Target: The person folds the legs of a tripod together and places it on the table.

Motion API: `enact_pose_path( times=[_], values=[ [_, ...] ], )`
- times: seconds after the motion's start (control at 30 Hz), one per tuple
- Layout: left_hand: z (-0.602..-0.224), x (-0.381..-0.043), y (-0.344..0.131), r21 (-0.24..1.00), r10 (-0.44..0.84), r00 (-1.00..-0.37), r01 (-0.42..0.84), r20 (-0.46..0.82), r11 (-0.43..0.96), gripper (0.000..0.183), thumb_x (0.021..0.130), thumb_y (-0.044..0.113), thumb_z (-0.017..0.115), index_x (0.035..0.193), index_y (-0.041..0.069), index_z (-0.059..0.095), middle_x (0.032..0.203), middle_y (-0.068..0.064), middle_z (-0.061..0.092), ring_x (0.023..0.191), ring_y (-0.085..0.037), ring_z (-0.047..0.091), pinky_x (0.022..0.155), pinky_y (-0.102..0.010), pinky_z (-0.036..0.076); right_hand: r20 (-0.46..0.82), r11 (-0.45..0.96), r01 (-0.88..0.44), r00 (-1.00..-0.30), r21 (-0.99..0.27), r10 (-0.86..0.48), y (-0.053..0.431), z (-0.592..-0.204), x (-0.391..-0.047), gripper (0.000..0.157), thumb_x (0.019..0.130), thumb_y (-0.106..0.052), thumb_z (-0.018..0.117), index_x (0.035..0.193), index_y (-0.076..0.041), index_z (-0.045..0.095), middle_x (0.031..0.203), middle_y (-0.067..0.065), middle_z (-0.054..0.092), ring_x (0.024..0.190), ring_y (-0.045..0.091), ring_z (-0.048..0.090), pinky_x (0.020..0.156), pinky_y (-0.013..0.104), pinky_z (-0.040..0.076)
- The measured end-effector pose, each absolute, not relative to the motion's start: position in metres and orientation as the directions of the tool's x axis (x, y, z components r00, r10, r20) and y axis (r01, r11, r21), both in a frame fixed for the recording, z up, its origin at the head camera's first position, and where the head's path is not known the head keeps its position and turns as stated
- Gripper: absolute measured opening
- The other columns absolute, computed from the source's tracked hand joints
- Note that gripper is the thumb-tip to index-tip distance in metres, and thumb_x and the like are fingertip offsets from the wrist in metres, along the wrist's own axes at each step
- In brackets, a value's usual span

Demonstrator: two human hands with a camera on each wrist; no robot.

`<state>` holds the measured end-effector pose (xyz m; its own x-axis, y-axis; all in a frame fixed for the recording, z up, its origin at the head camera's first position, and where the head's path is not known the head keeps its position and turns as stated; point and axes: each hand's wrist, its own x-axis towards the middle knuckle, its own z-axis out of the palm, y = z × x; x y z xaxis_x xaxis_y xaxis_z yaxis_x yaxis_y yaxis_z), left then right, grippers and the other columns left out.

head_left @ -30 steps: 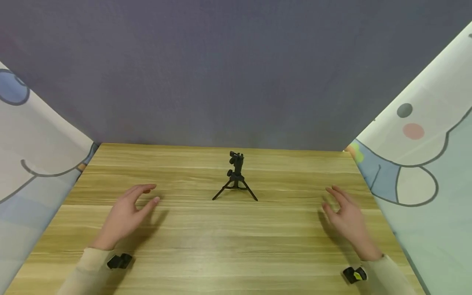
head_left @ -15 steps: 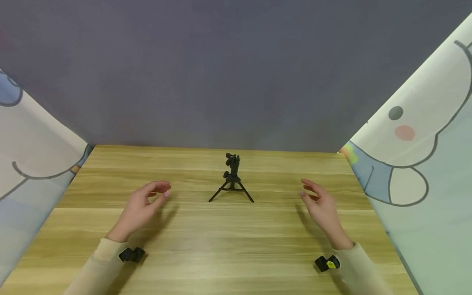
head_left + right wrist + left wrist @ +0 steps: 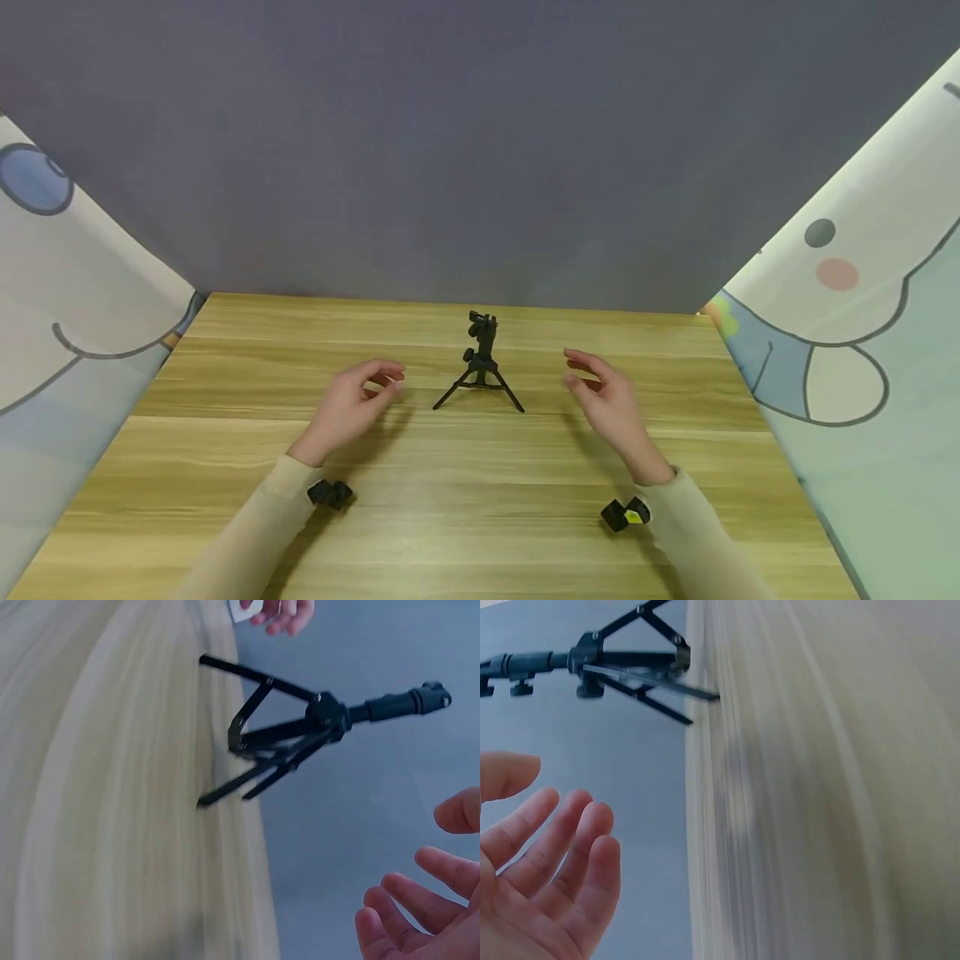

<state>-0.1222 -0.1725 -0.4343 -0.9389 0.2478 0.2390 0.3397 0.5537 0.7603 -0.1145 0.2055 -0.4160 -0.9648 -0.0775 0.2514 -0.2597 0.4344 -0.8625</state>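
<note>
A small black tripod (image 3: 483, 350) stands upright on its spread legs near the back of the wooden table. Knobs stick out from its column, which shows sideways in the left wrist view (image 3: 562, 664) and the right wrist view (image 3: 382, 707). To its left hovers my left hand (image 3: 356, 408), fingers loosely bent and apart from the tripod. On the other side my right hand (image 3: 609, 408) is held over the table, thumb and fingers spread, also touching nothing. Both palms face inward toward the tripod.
The wood-grain table (image 3: 465, 500) ends at a dark grey back panel (image 3: 465, 150). Cartoon-printed panels stand at the left (image 3: 82, 283) and right (image 3: 847, 333) sides. A small black device (image 3: 330, 494) is at the left wrist, another (image 3: 625, 515) at the right.
Both hands have moved inward and slightly forward, coming closer to the tripod from either side. The tripod stays where it stood; the head view shifts a little.
</note>
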Motion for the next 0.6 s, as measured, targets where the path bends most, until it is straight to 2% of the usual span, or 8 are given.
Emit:
enact_pose_path(
  times=[0.13,0.27,0.4,0.6],
  values=[
    [-0.437,-0.129,-0.154,0.771,0.258,-0.932,0.355,0.252,0.529,0.020,0.088,0.017,0.066,0.108,0.022,0.065,0.099,0.007,0.065,0.085,-0.006,0.060,0.066,-0.027,0.053,0.265,0.385,-0.287,-0.958,-0.877,-0.110,0.190,-0.410,-0.120,0.033,0.093,-0.016,0.060,0.126,-0.011,0.059,0.123,0.010,0.058,0.106,0.027,0.060,0.081,0.030,0.052],
    [-0.440,-0.135,-0.139,0.777,0.283,-0.923,0.375,0.261,0.506,0.019,0.087,0.014,0.067,0.106,0.013,0.066,0.098,0.001,0.066,0.083,-0.009,0.060,0.066,-0.026,0.053,0.299,0.342,-0.332,-0.943,-0.879,-0.147,0.172,-0.394,-0.121,0.033,0.093,-0.008,0.058,0.125,-0.003,0.057,0.124,0.016,0.057,0.111,0.031,0.055,0.085,0.037,0.050],
    [-0.443,-0.140,-0.127,0.776,0.296,-0.921,0.377,0.254,0.506,0.020,0.086,0.015,0.068,0.105,0.008,0.067,0.096,-0.001,0.067,0.083,-0.009,0.060,0.068,-0.027,0.052,0.310,0.301,-0.350,-0.935,-0.887,-0.172,0.155,-0.373,-0.118,0.033,0.092,-0.002,0.056,0.125,0.005,0.055,0.124,0.021,0.056,0.114,0.035,0.052,0.086,0.034,0.050],
    [-0.442,-0.143,-0.112,0.771,0.298,-0.921,0.375,0.250,0.514,0.018,0.087,0.017,0.067,0.104,0.009,0.068,0.096,0.003,0.065,0.083,-0.008,0.059,0.070,-0.029,0.052,0.315,0.224,-0.351,-0.932,-0.909,-0.182,0.136,-0.360,-0.121,0.033,0.092,0.001,0.055,0.124,0.009,0.054,0.124,0.024,0.055,0.114,0.037,0.052,0.086,0.033,0.050]
  ],
)
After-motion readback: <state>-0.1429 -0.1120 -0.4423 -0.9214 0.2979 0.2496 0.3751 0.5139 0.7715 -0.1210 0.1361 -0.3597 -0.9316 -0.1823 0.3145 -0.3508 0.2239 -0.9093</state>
